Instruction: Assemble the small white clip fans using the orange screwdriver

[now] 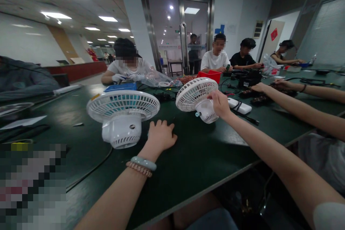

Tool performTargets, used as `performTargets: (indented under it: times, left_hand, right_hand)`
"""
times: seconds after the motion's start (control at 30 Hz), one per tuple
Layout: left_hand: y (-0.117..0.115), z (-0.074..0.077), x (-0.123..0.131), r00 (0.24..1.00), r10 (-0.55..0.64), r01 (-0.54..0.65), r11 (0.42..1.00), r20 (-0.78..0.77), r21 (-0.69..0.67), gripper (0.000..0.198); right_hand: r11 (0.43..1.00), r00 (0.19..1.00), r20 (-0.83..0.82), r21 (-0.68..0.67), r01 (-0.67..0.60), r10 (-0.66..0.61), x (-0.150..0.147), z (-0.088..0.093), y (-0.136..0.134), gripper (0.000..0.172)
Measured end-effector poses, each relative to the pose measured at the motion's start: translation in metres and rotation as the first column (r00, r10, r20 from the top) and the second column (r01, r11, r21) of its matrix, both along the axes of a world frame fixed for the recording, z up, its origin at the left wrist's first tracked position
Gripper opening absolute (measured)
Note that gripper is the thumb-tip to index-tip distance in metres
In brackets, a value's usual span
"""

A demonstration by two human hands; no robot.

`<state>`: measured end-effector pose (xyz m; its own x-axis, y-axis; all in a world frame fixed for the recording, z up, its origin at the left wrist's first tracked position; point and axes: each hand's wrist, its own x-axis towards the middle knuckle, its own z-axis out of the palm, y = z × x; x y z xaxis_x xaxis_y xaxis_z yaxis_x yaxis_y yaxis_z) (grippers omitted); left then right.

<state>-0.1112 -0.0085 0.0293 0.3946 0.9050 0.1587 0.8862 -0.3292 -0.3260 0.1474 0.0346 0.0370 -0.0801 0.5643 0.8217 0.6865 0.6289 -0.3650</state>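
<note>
The right hand (221, 104) is placed at the side of the right fan (189, 96), where the round cage meets the white bottom part. Its fingers are bent close together; whether the fan is pinched or only touched cannot be told. By the left hand (161, 134) nothing is held, and its fingers are bent and a bit spread, low over the green table (188, 165). Whether the table is touched cannot be told.

The left fan (122, 131) is found just beside the left hand, with a cord (94, 174) seen near it. The right fan is tilted, with its small blue knob (198, 114) turned to the front. It might be tipped or slid if its cage is pushed from one side, because it is not held by the left hand. The left fan could be bumped if the left arm is swung outward. Behind the right wrist, a white box (239, 106) is seen with a dark cord, which might be caught by a sleeve or fan.
</note>
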Motion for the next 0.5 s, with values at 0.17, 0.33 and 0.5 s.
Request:
performTargets:
  times: [0.17,0.33,0.5]
  left_hand:
    - [-0.006,0.004,0.011,0.998,-0.026,0.022,0.998,0.052,0.066,0.053]
    - [-0.002,0.002,0.046,0.909,-0.071,0.033,0.995,0.412,0.097,0.055]
    - [0.028,-0.015,0.094,0.428,0.151,-0.006,0.986,0.891,-0.164,0.051]
  right_hand:
    - [0.899,0.946,-0.074,-0.340,0.274,-0.316,0.016,0.011,0.026,0.066]
    - [0.667,0.881,0.042,-0.637,0.387,-0.471,0.025,0.000,0.031,0.079]
    - [0.461,0.853,-0.076,-0.865,0.201,-0.516,0.016,-0.024,0.020,0.092]
